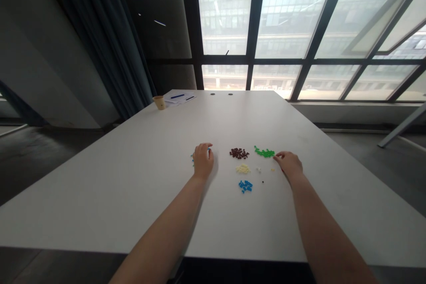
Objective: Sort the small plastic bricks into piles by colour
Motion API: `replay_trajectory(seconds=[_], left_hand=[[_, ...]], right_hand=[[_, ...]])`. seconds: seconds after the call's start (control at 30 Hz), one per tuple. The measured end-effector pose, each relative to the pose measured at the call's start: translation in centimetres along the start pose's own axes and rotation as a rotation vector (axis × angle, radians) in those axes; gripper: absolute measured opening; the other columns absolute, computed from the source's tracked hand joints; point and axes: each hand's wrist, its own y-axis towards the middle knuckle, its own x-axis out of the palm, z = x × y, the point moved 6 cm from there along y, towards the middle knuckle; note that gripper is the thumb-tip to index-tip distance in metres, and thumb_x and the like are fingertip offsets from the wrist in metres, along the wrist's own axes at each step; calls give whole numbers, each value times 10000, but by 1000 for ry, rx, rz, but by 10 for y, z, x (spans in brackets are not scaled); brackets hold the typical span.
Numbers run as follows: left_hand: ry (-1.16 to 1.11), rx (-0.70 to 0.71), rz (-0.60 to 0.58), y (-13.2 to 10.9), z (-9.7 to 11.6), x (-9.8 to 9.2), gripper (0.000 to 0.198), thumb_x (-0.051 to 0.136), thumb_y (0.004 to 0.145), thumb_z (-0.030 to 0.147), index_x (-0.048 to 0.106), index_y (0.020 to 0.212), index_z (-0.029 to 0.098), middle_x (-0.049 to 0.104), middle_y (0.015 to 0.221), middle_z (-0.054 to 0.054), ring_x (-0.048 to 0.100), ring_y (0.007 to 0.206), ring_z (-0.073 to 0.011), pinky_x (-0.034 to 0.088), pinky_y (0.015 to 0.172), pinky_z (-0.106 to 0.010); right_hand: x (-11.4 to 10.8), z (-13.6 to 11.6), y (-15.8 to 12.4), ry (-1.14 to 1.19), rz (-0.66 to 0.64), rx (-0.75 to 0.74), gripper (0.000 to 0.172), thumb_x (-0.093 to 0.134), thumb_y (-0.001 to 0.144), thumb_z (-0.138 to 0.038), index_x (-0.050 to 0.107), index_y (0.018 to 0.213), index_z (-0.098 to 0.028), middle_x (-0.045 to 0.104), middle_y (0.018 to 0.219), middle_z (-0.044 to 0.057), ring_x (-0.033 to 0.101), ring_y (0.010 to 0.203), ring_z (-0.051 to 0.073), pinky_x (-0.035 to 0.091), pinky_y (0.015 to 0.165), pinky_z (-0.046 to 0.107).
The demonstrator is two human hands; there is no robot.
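Note:
Small toy bricks lie on the white table in colour groups. My left hand (202, 159) is curled, with a small blue brick (209, 148) showing between its thumb and fingers. A few blue and green pieces (192, 158) peek out from behind that hand, which hides the rest. At the right end of the green brick pile (265, 153), my right hand (290, 163) is closed in a pinch on a small green brick, partly covered by the fingertips. Between my hands are the dark brown brick pile (238, 153), the cream bricks (243, 168) and the blue brick pile (245, 186).
A few white pieces (258, 170), a yellow-orange piece (273, 169) and a tiny black piece (262, 182) lie near the piles. On the table's far left stand a tan paper cup (159, 102) and papers (173, 99) with pens. Windows rise beyond the table.

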Motion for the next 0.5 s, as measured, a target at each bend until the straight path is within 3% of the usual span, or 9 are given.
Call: replay_trajectory(seconds=[0.2, 0.5], left_hand=[[46, -54, 61, -10, -9, 1, 256, 406, 756, 82, 552, 926, 204, 587, 972, -45, 489, 965, -195, 371, 802, -339], [243, -24, -79, -28, -31, -30, 304, 452, 767, 131, 618, 985, 263, 550, 1107, -51, 432, 1064, -214, 321, 847, -383]], right_hand=[[3, 13, 3, 118, 28, -38, 259, 531, 749, -324, 710, 882, -192, 677, 811, 88, 599, 696, 172, 412, 610, 256], [2, 17, 0, 237, -33, -93, 239, 549, 695, -224, 723, 853, -181, 593, 560, 11, 473, 443, 94, 334, 456, 221]])
